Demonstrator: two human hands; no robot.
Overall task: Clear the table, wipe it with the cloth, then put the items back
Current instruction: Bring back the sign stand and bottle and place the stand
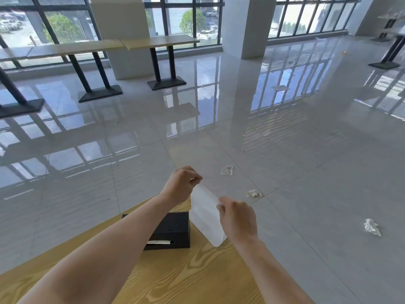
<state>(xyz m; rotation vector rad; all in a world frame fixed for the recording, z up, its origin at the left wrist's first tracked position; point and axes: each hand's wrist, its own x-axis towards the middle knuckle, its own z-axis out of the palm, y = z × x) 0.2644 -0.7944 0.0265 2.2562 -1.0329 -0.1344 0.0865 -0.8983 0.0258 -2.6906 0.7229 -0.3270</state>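
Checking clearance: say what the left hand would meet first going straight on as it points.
Left hand pinches the white sheet; past it the way looks free, only floor beyond, though depth is unclear.

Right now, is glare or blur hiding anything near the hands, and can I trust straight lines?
Head view: window reflections glare across the glossy floor, not the table; left hand, right hand and the white cloth they pinch look sharp, though the cloth is pale against the grey floor; the wide-angle lens tilts window frames and pillars near the edges.
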